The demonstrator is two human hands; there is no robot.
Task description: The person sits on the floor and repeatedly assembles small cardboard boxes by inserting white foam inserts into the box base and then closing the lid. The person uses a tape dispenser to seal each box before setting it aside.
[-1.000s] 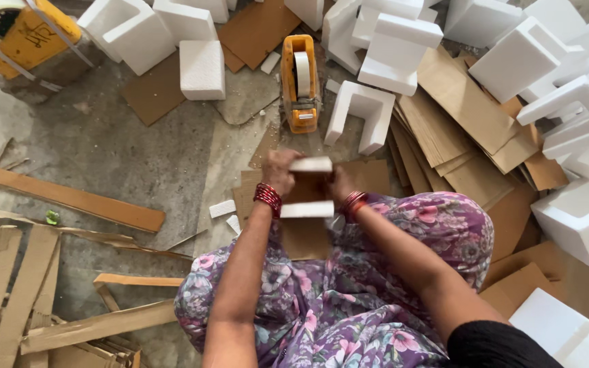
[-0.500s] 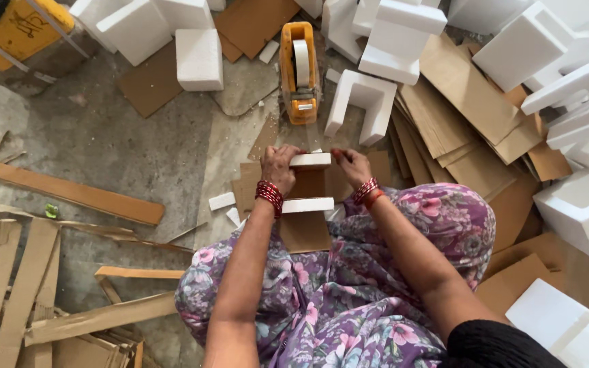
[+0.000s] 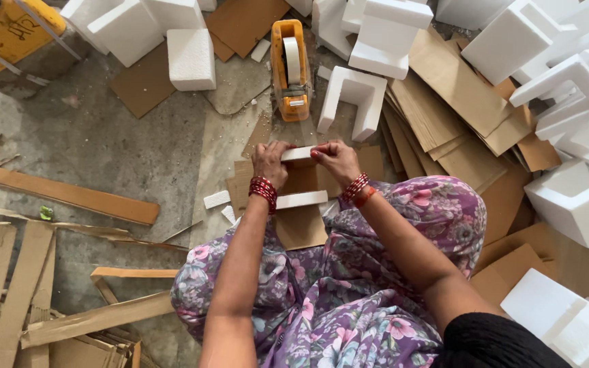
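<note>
Both your hands pinch the foam strip: your left hand (image 3: 270, 161) on its left end, your right hand (image 3: 335, 158) on its right, as half a second ago. It sits on the cardboard sheet (image 3: 300, 225) at your knees, below the orange tape dispenser (image 3: 290, 68), which looks unmoved.

**Packing material on the floor, one marked yellow object**

White foam packing blocks (image 3: 192, 58) and flat brown cardboard sheets (image 3: 444, 102) lie scattered across the floor. At the top left corner sits a yellow object (image 3: 11, 31) bearing dark handwritten marks. No screens or signs show.
</note>
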